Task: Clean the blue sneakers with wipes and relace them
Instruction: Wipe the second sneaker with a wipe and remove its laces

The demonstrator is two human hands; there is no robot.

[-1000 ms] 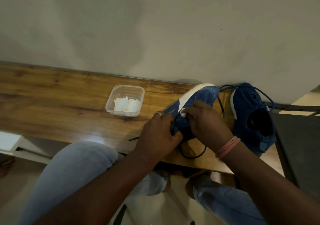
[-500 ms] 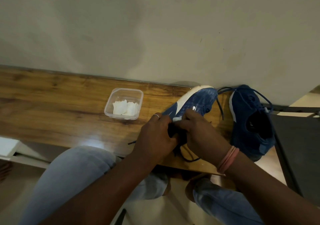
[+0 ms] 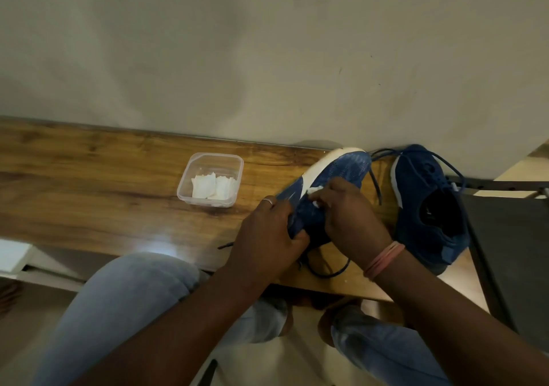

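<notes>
The heel end of the tilted blue sneaker (image 3: 332, 178) is lying hidden under both hands at centre right of the frame, and the palm sides of the fingers are not showing. A dark lace (image 3: 329, 270) is looping out below the hands, its far end hidden beneath the wrists. The left hand (image 3: 267, 237) is gripping the near end of the sneaker, fingers curled round it, a ring showing on one finger. The right hand (image 3: 353, 219) is pinching a small white wipe (image 3: 315, 191) against the sneaker's side, with only a scrap of the wipe peeking out past the fingertips. The sneaker is resting on the wooden table (image 3: 89, 183) with its white sole turned up and to the left. The second sneaker (image 3: 427, 207) is sitting just right of it, opening upward, its laces trailing loose. A clear plastic tub (image 3: 211, 160) holding folded wipes is standing to the left, apart from the hands.
</notes>
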